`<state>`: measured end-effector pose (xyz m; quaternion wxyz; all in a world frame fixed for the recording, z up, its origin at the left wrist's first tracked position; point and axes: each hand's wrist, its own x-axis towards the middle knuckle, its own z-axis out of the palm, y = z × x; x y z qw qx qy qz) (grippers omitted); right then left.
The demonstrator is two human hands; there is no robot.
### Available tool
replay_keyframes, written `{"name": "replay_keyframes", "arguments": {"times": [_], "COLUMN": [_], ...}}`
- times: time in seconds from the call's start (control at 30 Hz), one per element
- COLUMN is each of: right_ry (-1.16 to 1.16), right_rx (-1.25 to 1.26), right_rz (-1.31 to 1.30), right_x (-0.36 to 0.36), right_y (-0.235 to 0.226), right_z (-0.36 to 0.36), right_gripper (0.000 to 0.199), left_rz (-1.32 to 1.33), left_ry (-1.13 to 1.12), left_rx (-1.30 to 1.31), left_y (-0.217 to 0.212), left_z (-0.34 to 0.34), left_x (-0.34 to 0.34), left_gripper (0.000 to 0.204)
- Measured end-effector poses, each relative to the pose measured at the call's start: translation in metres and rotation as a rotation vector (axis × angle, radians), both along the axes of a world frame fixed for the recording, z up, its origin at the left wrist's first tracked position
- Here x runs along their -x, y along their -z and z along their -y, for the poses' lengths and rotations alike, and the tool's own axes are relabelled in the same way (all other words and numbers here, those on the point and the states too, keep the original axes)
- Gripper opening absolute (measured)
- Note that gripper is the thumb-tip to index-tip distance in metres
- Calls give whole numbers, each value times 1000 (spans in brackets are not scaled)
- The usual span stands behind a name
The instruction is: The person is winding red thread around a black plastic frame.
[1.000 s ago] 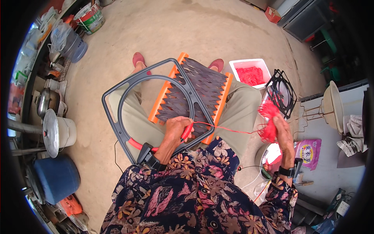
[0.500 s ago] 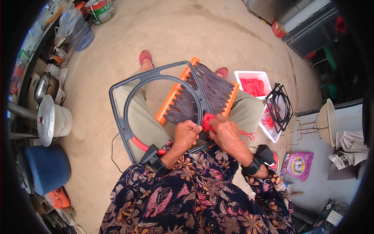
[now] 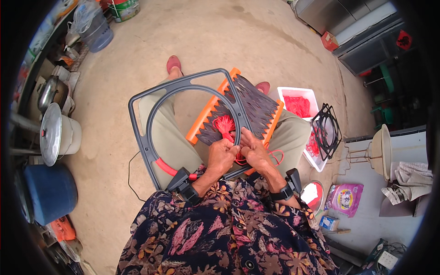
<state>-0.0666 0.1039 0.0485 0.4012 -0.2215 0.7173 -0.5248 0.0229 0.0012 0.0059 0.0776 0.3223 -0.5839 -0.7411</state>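
A dark grey plastic frame [image 3: 151, 98] with a round opening rests across my lap, over an orange tray [image 3: 204, 120] lined with dark grey pieces. My left hand [image 3: 222, 156] and my right hand [image 3: 254, 151] meet at the frame's near rim. Both pinch a bundle of red cord [image 3: 225, 124] that loops around the rim. More red cord trails to the right of my right hand.
A white tub [image 3: 298, 98] of red cord sits on the ground to my right, beside a black square frame [image 3: 326, 130]. Metal pots [image 3: 57, 133] and a blue barrel [image 3: 48, 192] stand at left. A fan guard [image 3: 380, 151] and packets lie at right.
My right hand came in from the far right, where it held red cord out, and joined my left hand at the frame's rim. The view shifted slightly.
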Motion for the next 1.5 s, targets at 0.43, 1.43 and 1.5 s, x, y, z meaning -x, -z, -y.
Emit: {"name": "replay_keyframes", "arguments": {"times": [0.43,1.43,1.5], "right_ry": [-562,619,432], "right_rx": [-881,-241,-196], "right_rz": [-1104,-222,-236], "right_x": [11,59,63], "right_y": [-11,-96,-88], "right_z": [73,-221,-200], "right_gripper": [37,17,17], "left_rz": [162,139,144], "left_ry": [179,110,105], "left_rx": [124,-524,-515], "left_y": [-5,-19,-20], "left_z": [-7,21,19], "left_x": [-4,1,2], "left_gripper": [21,15,16]}}
